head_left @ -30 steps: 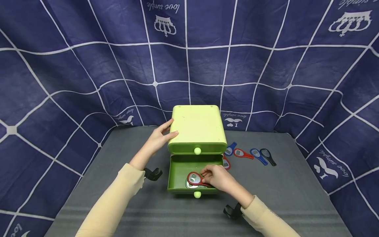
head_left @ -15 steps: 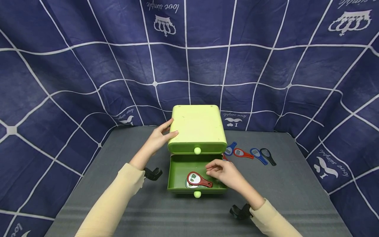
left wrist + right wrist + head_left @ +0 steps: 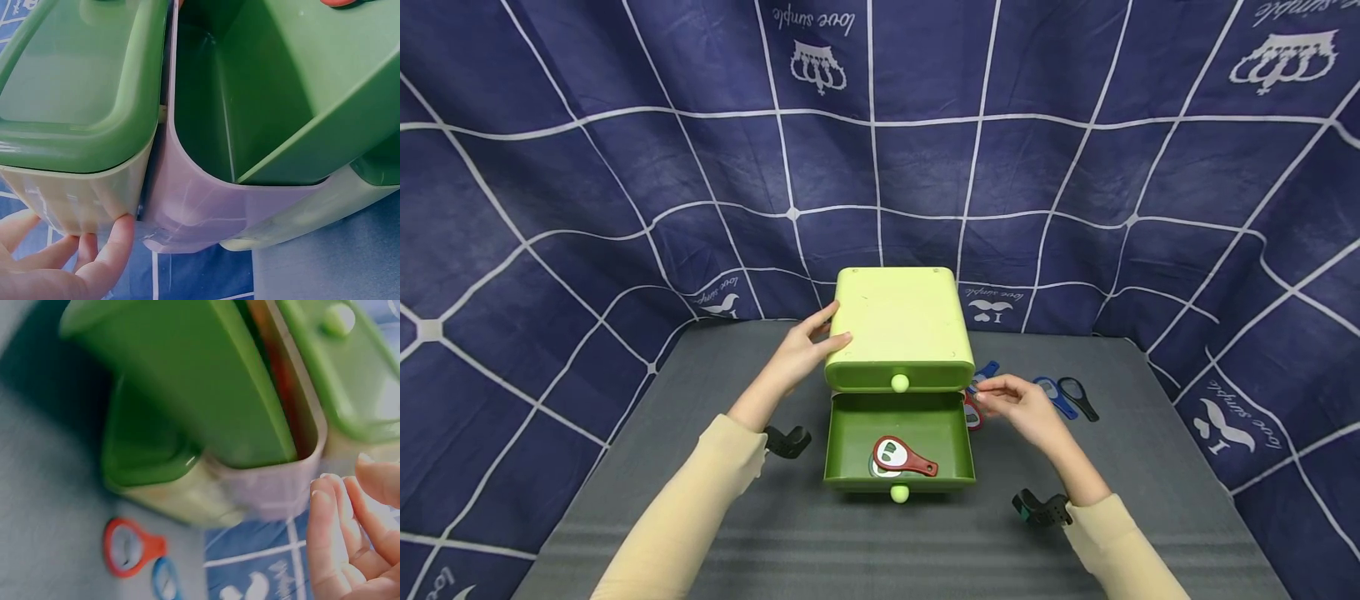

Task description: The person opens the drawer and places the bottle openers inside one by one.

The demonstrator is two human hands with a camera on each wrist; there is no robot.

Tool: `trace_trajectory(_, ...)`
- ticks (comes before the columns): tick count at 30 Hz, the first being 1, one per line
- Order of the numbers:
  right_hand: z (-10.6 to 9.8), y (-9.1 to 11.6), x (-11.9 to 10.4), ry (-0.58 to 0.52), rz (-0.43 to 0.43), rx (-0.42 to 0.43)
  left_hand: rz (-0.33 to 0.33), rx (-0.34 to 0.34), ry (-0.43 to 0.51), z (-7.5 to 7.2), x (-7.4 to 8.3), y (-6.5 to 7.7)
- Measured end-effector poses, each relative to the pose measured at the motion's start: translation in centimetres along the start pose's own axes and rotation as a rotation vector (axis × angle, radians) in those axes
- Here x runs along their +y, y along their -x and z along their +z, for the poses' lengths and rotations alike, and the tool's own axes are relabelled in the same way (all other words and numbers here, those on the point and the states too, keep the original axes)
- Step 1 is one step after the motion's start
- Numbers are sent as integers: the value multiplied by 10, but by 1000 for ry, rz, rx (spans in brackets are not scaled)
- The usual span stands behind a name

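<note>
My right hand (image 3: 1021,408) has pulled clear of the red opener (image 3: 906,457), now in the open drawer (image 3: 863,423) overlapping another piece; I'd count it placed. Right fingers loosely bent, holding nothing, outside the drawer's right wall near the blue opener (image 3: 1055,398) on the counter (image 3: 850,550). Left hand (image 3: 797,350) steadies the cabinet's (image 3: 901,317) side, fingers relaxed, nothing gripped. I'd watch that drawer wall and the overhang behind; more room rightward.

The grey tbl. (image 3: 850,554) is carrying a light-green drawer cab. (image 3: 901,317) R. of it, several btl. openers (image 3: 1081,402) are lying.
</note>
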State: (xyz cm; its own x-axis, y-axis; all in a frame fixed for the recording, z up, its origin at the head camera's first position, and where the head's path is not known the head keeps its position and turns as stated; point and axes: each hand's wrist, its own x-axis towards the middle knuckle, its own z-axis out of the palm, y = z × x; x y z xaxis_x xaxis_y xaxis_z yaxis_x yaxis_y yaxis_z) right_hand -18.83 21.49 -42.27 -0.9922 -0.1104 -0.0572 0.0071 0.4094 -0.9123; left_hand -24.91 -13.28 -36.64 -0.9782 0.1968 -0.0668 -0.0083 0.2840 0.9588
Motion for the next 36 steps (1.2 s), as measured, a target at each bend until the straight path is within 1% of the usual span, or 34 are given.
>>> trace_trajectory(4,2,-9,20,41,56,46,-1,0,3,1,0,0)
trace_trajectory(8,5,-17,39,30,100,76,-1,0,-3,1,-1,0)
trace_trajectory(11,5,-21,48,23,126,86,6,3,-1,1,-1,0)
trace_trajectory(15,8,-27,62,80,146,119,17,14,12,2,-2,1)
trace_trajectory(19,16,-31,74,170,176,142,14,20,12,2,-2,1)
trace_trajectory(24,27,-32,81,244,197,129,5,14,15,2,-4,0)
trace_trajectory(29,34,-36,82,272,212,143,4,16,14,1,-4,0)
trace_trajectory(36,40,-44,79,317,168,152,4,16,4,1,-2,1)
